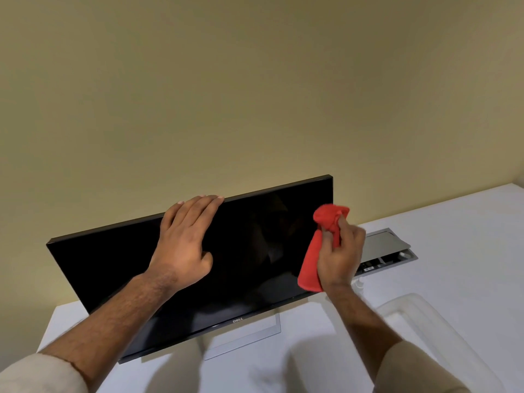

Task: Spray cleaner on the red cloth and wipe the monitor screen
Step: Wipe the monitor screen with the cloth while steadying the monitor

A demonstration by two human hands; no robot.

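Note:
A black monitor (113, 268) with a dark screen stands on a white desk, tilted in the view. My left hand (184, 239) lies flat over its top edge, fingers over the rim and thumb on the screen, steadying it. My right hand (340, 253) is closed around a bunched red cloth (310, 265), which is at the screen's right edge. No spray bottle is in view.
The monitor rests on a silver stand (255, 333). A grey cable hatch (388, 248) is open in the white desk (453, 236) behind my right hand. A clear plastic tray (431, 327) lies at the lower right. A beige wall rises behind.

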